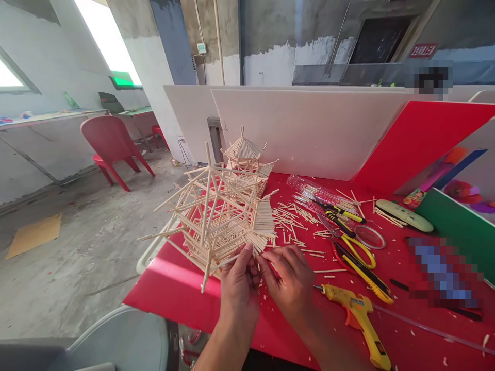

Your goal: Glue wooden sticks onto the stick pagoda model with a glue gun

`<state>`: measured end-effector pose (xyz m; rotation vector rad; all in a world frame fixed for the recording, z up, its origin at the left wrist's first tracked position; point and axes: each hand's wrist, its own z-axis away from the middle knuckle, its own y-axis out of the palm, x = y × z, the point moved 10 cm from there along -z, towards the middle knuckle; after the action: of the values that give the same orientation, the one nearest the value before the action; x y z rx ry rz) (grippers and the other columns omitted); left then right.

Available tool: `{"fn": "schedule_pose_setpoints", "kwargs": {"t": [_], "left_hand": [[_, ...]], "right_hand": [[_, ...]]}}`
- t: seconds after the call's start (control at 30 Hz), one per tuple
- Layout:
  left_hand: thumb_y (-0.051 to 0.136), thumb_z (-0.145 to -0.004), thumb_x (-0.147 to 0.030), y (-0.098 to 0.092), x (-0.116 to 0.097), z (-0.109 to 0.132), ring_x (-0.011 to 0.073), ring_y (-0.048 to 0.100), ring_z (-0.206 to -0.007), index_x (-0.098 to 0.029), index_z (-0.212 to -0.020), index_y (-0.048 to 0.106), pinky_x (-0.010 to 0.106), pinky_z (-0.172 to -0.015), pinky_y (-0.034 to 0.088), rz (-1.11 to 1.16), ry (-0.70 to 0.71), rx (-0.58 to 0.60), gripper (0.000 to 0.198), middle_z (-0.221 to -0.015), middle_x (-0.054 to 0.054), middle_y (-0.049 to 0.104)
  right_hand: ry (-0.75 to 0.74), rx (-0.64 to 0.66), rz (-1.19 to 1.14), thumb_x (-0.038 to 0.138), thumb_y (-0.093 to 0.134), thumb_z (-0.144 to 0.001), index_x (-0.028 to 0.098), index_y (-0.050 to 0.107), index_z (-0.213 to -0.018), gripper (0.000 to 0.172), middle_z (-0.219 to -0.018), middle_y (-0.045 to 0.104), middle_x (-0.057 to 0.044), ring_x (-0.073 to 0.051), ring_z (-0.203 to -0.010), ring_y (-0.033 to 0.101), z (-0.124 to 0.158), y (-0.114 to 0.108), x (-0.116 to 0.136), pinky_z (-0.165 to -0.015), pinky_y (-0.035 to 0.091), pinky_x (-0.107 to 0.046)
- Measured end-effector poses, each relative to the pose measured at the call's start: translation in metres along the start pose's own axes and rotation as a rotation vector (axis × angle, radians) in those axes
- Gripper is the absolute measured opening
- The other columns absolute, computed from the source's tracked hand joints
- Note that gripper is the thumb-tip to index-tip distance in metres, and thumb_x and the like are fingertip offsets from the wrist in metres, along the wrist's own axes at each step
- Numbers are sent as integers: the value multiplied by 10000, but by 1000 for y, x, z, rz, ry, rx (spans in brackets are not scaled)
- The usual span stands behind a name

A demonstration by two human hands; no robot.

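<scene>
A roof frame of thin wooden sticks (216, 216) stands tilted at the left end of the red table (181, 293). My left hand (240, 286) grips its lower right edge, fingers pressed on the sticks. My right hand (290, 281) is close beside it, fingers pinched at the same edge; whether it holds a small stick is hidden. Behind the frame stands a finished stick pagoda (245, 154).
Loose cut sticks (294, 221) litter the table. To the right lie a yellow glue gun (358, 314), yellow-handled pliers and cutters (356, 247), a tape roll (369, 236) and a plastic bag of sticks (313, 193). White boards (301, 129) stand behind. A red chair (112, 144) is on the floor at left.
</scene>
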<state>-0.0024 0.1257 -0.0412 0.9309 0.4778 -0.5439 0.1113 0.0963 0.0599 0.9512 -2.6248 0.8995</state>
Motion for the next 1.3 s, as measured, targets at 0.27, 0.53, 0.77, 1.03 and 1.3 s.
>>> {"fn": "schedule_pose_setpoints", "kwargs": {"t": [0.27, 0.53, 0.77, 1.03, 1.3], "left_hand": [[891, -510, -259, 1, 0, 0, 41, 390, -393, -162, -628, 548, 149, -370, 282, 8, -12, -3, 375, -460, -66, 484], [884, -532, -278, 1, 1, 0, 40, 394, -385, -166, -610, 533, 153, -372, 274, -7, -10, 14, 377, -457, -64, 486], [896, -509, -292, 1, 1, 0, 41, 396, -382, -170, -615, 531, 155, -373, 281, -1, -17, -1, 399, -452, -65, 487], [898, -506, -284, 3, -1, 0, 39, 396, -387, -165, -625, 538, 152, -371, 281, -4, -4, 3, 397, -460, -66, 490], [891, -524, -285, 2, -1, -1, 35, 389, -376, -163, -607, 530, 151, -367, 281, -6, -9, -5, 390, -455, -66, 489]], "right_hand": [[23, 22, -7, 207, 639, -894, 198, 653, -892, 18, -799, 671, -36, -168, -763, 569, 0, 2, -4, -727, 470, -315], [28, 29, -32, 222, 621, -912, 204, 657, -899, 42, -798, 672, -33, -161, -750, 577, -2, 2, -3, -722, 468, -314], [36, 48, -46, 221, 618, -913, 200, 654, -911, 42, -808, 672, -31, -161, -760, 570, 1, 5, -6, -735, 461, -314], [42, 46, -24, 243, 598, -926, 205, 668, -895, 85, -793, 666, -31, -158, -748, 582, 0, 5, -6, -714, 462, -303], [41, 59, -47, 229, 598, -925, 207, 671, -922, 76, -816, 675, -44, -167, -761, 580, 1, 4, -4, -732, 474, -326]]}}
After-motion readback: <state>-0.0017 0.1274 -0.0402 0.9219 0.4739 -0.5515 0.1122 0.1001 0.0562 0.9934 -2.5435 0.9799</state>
